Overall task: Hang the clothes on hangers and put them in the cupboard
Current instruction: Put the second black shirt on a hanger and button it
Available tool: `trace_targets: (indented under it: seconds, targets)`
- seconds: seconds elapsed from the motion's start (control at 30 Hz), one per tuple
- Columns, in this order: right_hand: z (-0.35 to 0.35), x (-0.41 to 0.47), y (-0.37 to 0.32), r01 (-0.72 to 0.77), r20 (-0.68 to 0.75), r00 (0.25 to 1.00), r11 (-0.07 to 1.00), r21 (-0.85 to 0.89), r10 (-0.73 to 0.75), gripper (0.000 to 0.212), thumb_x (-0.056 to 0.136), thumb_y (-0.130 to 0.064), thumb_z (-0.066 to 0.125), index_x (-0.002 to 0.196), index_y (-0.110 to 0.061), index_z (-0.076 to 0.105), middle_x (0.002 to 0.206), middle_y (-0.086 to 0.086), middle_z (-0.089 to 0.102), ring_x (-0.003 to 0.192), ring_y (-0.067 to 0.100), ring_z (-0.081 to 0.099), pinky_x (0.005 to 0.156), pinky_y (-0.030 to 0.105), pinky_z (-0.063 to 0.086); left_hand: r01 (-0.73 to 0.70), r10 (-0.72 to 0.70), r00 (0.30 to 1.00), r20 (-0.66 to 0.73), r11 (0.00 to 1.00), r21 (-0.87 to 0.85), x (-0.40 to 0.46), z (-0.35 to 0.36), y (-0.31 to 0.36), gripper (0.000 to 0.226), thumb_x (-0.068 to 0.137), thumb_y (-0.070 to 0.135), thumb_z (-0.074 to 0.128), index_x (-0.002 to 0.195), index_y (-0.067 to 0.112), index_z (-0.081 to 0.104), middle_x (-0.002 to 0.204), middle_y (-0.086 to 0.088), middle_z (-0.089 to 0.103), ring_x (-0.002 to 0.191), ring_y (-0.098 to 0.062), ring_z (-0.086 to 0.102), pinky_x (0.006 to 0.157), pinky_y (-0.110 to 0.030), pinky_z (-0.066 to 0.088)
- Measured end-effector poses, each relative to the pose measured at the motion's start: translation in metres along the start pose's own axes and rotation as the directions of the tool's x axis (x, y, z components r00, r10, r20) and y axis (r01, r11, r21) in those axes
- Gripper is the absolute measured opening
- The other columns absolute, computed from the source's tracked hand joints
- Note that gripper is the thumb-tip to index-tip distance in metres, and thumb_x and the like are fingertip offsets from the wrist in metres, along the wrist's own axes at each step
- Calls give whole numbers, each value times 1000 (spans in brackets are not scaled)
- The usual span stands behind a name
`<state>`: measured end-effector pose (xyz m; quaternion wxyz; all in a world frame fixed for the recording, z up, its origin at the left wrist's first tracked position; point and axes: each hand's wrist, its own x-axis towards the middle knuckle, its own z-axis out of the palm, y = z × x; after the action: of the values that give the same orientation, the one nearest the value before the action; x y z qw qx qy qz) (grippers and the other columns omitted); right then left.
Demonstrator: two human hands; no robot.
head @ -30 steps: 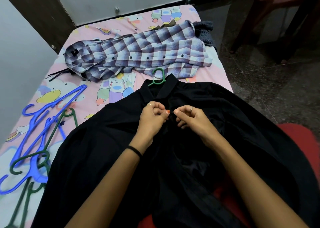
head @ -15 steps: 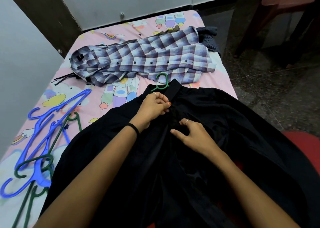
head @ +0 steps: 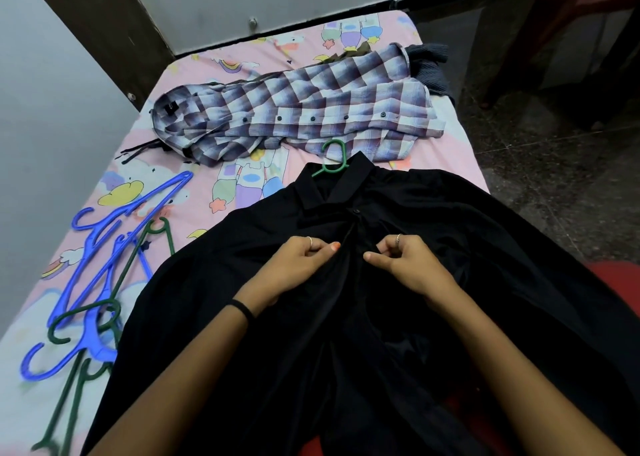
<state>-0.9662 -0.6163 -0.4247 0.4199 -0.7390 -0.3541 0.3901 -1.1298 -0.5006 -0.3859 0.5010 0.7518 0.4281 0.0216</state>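
A black shirt [head: 450,234] lies spread over the near end of the bed, collar pointing away from me. A green hanger [head: 333,159] is inside it, only its hook showing above the collar. My left hand [head: 294,268] pinches the left edge of the shirt's front opening, a little below the top button. My right hand [head: 405,265] pinches the right edge beside it, thumb and fingers curled on the cloth. A checked purple-and-white shirt [head: 304,116] lies flat across the bed beyond the black one.
A pile of blue hangers [head: 104,265] and dark green hangers [head: 69,403] lies on the bed's left side. The pink cartoon bedsheet [head: 242,185] covers the mattress. A dark grey garment [head: 429,68] sits at the far right corner. Tiled floor and chair legs are to the right.
Both hands moved down the shirt front from just under the collar. The right hand, half a second ago flat on the cloth, now pinches the placket edge again.
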Motion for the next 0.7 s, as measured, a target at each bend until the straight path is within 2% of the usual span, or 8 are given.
trace_targets:
  seconds: [0.13, 0.17, 0.23, 0.4, 0.57, 0.7]
  targets:
    - [1, -5, 0, -26, 13, 1000, 992, 124, 25, 22, 81, -31, 76, 69, -20, 61, 59, -9, 55, 53, 5, 48, 58, 24, 42, -61, 61, 997, -42, 998, 9, -3, 15, 2, 21, 92, 36, 61, 94, 19, 73, 78, 0, 73, 72, -13, 67, 72, -28, 53]
    - [0, -6, 0, -35, 18, 999, 987, 157, 32, 22, 81, -30, 76, 69, -19, 61, 60, -7, 55, 54, 6, 49, 58, 23, 43, -73, 73, 996, -60, 997, 7, -4, 19, 1, 18, 91, 35, 63, 94, 20, 73, 75, 2, 72, 70, -11, 67, 71, -29, 53]
    - [-1, -11, -2, -49, 34, 999, 972, 229, 42, 21, 81, -27, 76, 70, -18, 61, 59, -5, 55, 53, 4, 50, 56, 20, 43, -80, 79, 991, -112, 997, -4, -8, 25, 0, 14, 87, 33, 69, 96, 23, 70, 72, 7, 70, 65, -2, 64, 69, -23, 51]
    - [-4, -23, -11, -84, 99, 994, 902, 423, 46, 14, 86, -15, 71, 76, -8, 64, 61, 1, 61, 52, 6, 60, 49, 16, 46, -129, 124, 970, -211, 992, -12, -22, 30, -2, 23, 84, 22, 73, 106, 18, 69, 79, 5, 69, 66, 1, 60, 71, -15, 49]
    - [-5, -28, -14, -71, 111, 993, 905, 420, 26, 14, 90, -12, 66, 76, -10, 64, 52, -10, 58, 48, 0, 56, 49, 12, 44, -168, 160, 934, -319, 986, 1, -28, 26, 0, 18, 84, 19, 73, 102, 18, 71, 80, 4, 69, 67, 0, 61, 75, -16, 52]
    - [-6, -32, -17, -70, 112, 993, 908, 414, 26, 16, 90, -19, 66, 76, -12, 66, 59, -5, 63, 52, 4, 59, 52, 14, 45, -171, 153, 934, -321, 985, -26, -32, 22, 2, 15, 86, 20, 71, 101, 19, 70, 81, 3, 70, 70, -2, 62, 74, -16, 53]
